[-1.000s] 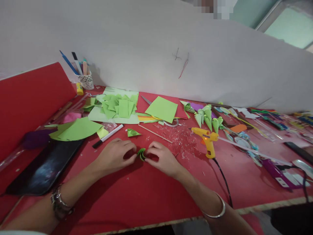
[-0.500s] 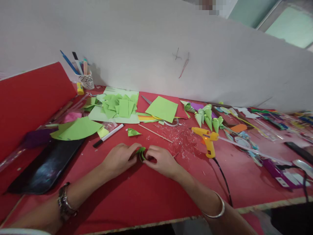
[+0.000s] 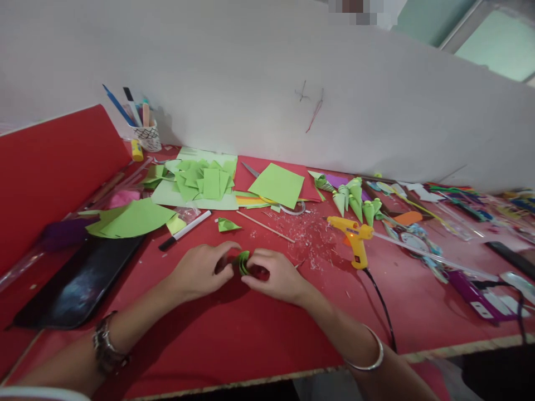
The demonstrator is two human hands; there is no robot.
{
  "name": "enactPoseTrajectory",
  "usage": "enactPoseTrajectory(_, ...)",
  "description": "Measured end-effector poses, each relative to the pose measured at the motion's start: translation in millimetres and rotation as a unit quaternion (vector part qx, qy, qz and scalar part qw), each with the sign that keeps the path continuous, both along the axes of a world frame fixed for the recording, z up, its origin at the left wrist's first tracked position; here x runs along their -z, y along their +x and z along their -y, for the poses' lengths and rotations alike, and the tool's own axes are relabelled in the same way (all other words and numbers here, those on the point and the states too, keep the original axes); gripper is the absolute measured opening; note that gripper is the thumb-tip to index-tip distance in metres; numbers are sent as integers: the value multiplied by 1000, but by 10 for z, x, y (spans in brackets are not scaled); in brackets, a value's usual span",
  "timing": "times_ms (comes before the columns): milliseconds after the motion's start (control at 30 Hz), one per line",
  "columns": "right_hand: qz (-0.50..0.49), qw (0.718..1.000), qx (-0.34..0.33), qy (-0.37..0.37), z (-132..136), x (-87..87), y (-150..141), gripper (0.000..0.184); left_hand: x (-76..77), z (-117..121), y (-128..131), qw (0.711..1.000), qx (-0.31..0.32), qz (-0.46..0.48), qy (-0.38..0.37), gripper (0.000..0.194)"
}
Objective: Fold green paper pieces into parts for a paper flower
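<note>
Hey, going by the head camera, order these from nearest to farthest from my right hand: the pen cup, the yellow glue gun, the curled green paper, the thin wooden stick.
From your right hand:
1. Curled green paper: at its fingertips.
2. Thin wooden stick: just beyond the hand.
3. Yellow glue gun: off to the right.
4. Pen cup: far back left.
</note>
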State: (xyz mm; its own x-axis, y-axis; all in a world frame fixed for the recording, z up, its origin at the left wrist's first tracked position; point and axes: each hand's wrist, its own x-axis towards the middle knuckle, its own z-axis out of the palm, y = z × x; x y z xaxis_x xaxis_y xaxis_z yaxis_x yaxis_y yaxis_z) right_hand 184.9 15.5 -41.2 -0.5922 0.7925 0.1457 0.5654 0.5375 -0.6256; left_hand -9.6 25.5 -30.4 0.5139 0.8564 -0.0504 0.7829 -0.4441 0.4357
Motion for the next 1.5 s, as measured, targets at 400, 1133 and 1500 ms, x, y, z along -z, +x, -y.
enactPoseTrajectory(400,-95,995,21,-16,-4,-41,-6,34,-39,-38,-30,998,62,1,5,22)
enactPoseTrajectory(1133,-4,970,215,110,-136,84,103,35,123,-11,72,985,-11,171,-22,17)
enactPoseTrajectory(1500,181,948,247,83,-233,48,169,17,132,-21,51,989,2,143,36,25)
